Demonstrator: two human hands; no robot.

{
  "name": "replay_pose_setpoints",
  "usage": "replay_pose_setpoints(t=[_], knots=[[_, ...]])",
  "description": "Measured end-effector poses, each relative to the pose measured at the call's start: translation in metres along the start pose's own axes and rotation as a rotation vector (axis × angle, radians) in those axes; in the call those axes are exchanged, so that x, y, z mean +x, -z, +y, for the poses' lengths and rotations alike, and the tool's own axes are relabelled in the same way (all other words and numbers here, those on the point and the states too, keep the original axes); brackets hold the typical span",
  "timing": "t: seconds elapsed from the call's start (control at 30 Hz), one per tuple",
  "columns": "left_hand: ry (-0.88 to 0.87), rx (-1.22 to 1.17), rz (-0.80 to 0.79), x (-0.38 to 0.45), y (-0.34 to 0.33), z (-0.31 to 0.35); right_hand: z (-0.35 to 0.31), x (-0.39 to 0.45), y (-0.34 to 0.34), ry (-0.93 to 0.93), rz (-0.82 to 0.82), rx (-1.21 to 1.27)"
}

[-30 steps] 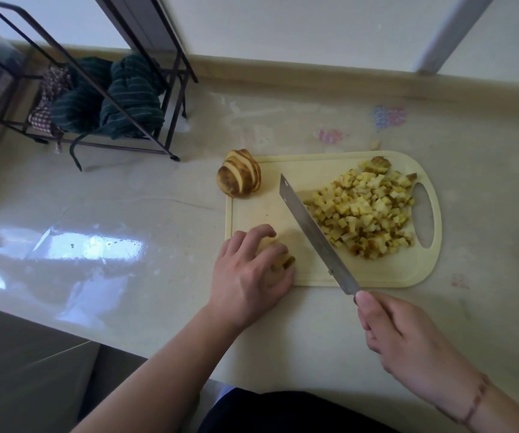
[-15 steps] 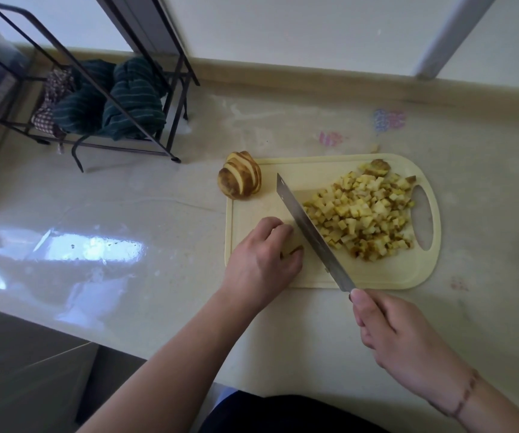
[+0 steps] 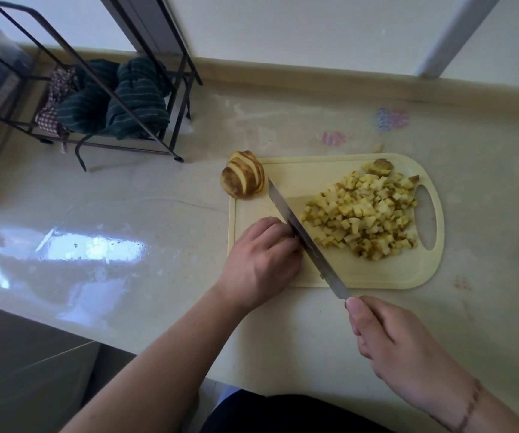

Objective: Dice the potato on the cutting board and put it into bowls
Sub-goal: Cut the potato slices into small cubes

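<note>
A pale yellow cutting board (image 3: 311, 171) lies on the counter with a pile of diced potato (image 3: 366, 212) on its right half. My left hand (image 3: 259, 260) curls over a potato piece at the board's left front, which is almost fully hidden under the fingers. My right hand (image 3: 398, 348) grips the handle of a long knife (image 3: 302, 235); the blade runs diagonally across the board, its edge right against my left fingers. A sliced potato half (image 3: 242, 179) sits at the board's far left corner.
A black wire rack (image 3: 102, 98) with green striped cloths stands at the back left. A raised ledge runs along the wall behind the board. The counter's front edge is near my body. No bowl is clearly in view.
My left hand slid right and farther onto the board, curling over the potato piece. The knife came down and left until it met my fingers.
</note>
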State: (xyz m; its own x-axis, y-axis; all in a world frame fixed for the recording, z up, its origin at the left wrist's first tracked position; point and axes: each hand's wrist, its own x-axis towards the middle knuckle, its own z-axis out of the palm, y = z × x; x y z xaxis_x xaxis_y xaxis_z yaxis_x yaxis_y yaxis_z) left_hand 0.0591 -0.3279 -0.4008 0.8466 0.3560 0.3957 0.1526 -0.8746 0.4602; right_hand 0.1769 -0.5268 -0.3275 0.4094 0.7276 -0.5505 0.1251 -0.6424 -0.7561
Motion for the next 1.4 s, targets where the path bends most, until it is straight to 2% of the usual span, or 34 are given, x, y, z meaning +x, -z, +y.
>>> replay_pose_setpoints(t=[0.2,0.37,0.57,0.7,0.9,1.1,1.4], knots=[[-0.002,-0.033,-0.007,-0.004,-0.001,-0.003,0.006,-0.011,0.001,-0.034,-0.036,0.010],[0.020,-0.047,-0.020,-0.006,-0.003,-0.004,0.012,-0.024,0.003,-0.041,-0.020,-0.079],[0.057,-0.080,-0.011,-0.007,-0.006,-0.003,-0.005,0.000,-0.004,0.009,0.016,-0.149],[0.045,-0.083,0.005,-0.007,-0.006,-0.002,-0.001,0.008,-0.003,0.029,0.025,-0.081],[0.041,-0.070,0.011,-0.006,-0.006,-0.002,0.004,0.004,0.007,-0.062,0.032,0.030],[0.028,-0.061,0.060,-0.015,0.001,-0.001,-0.002,0.000,0.000,-0.025,-0.016,0.079],[0.034,-0.056,0.026,-0.012,-0.001,-0.007,-0.002,-0.009,-0.004,0.021,-0.033,-0.067]])
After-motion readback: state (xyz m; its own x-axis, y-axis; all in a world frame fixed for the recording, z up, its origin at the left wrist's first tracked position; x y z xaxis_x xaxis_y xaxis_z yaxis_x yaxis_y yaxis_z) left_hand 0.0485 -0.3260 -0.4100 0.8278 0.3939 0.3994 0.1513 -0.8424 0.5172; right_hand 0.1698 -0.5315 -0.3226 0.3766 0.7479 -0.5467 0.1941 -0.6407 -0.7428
